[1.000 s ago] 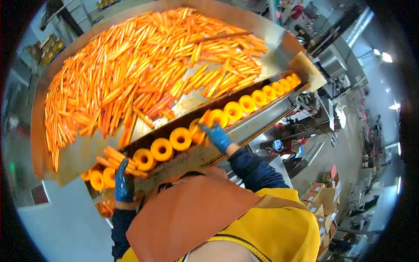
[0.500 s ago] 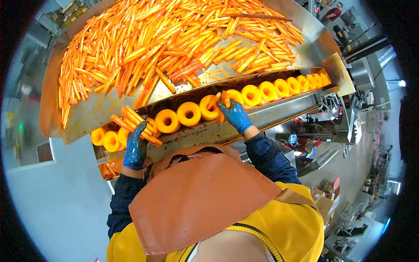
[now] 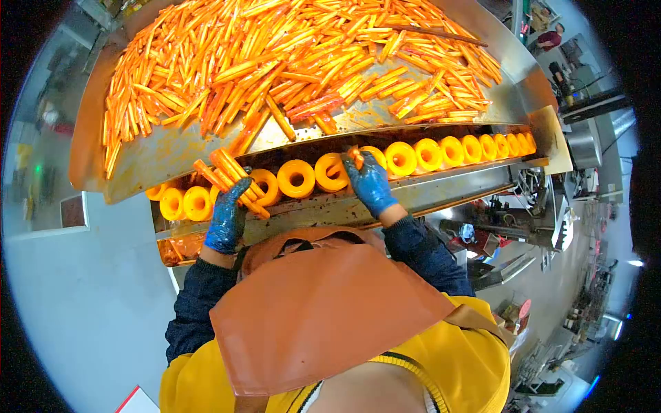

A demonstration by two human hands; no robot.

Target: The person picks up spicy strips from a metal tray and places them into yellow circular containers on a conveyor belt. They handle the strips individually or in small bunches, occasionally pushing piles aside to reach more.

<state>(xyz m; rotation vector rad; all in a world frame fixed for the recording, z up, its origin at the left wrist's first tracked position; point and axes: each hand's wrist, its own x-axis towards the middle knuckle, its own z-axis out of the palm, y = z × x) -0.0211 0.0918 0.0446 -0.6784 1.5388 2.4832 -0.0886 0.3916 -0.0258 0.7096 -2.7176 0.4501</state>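
Observation:
Both my hands wear wet blue gloves. My left hand [image 3: 229, 215] is closed round a small bundle of orange, sauce-coated food sticks [image 3: 228, 172] in front of the left part of a row of yellow ring-shaped cups [image 3: 296, 179]. Near the middle of that row, my right hand [image 3: 372, 184] has its fingers pinched on an orange stick [image 3: 355, 157], mostly hidden by the glove. Beside those fingers is a cup [image 3: 332, 184] with an orange piece showing at its hole. The right hand covers part of the cup behind it.
A large metal tray [image 3: 303, 138] heaped with orange sticks [image 3: 206, 76] lies beyond the row. A long brown rod [image 3: 437, 33] rests on the heap. A metal ledge [image 3: 441, 186] runs along the near side. A person [image 3: 551, 38] is far off at upper right.
The view has shifted, so the tray and cups appear further right. A stick hanging below my right fingers no longer shows there. My left hand still grips its bundle.

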